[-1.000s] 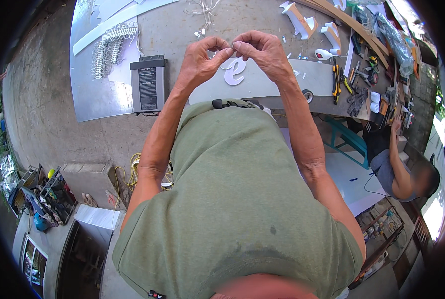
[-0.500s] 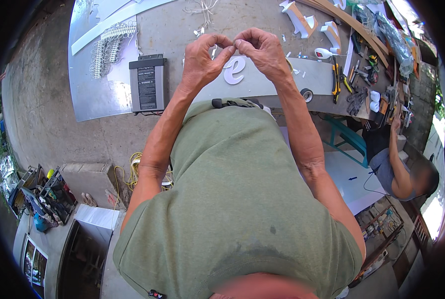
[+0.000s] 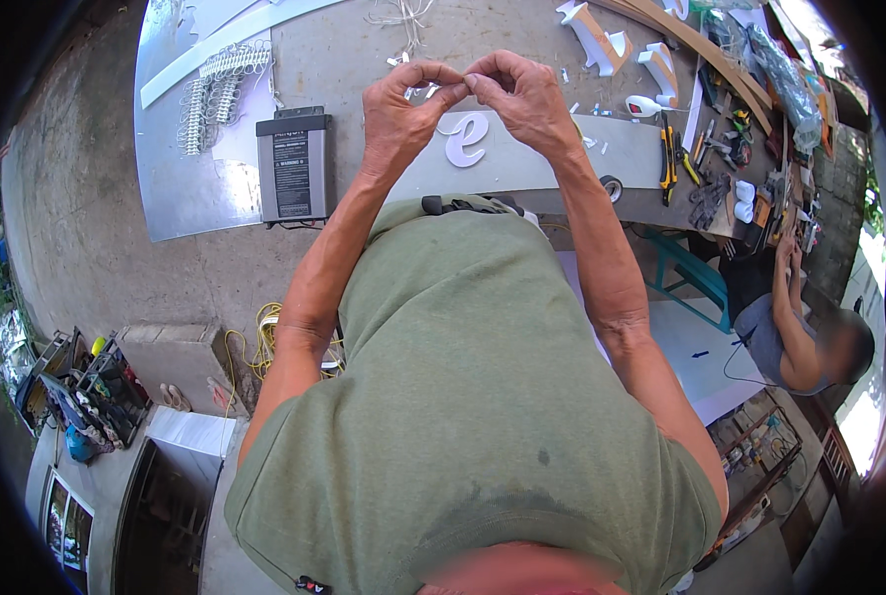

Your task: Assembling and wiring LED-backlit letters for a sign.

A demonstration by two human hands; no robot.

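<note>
Both hands are raised over the workbench with their fingertips meeting. My left hand (image 3: 400,111) is closed in a thumb-and-finger pinch, and my right hand (image 3: 528,107) pinches against it. Whatever lies between the fingertips is too small to make out. Just below them, a white cut-out letter (image 3: 456,151) lies on a pale strip of sheet (image 3: 522,177) along the bench's near edge. Small white bits are scattered around both hands.
Left of my hands is a grey metal power supply box (image 3: 300,174), with strings of small white modules (image 3: 197,114) beyond. To the right are orange-sided letter pieces (image 3: 602,48), yellow-black pliers (image 3: 668,164) and a tape roll (image 3: 612,188). A co-worker (image 3: 785,342) sits at far right.
My fingertips stay pinched together, with only small shifts of the fingers and wrists. At the right, the co-worker's arms have moved, and both now reach toward the bench.
</note>
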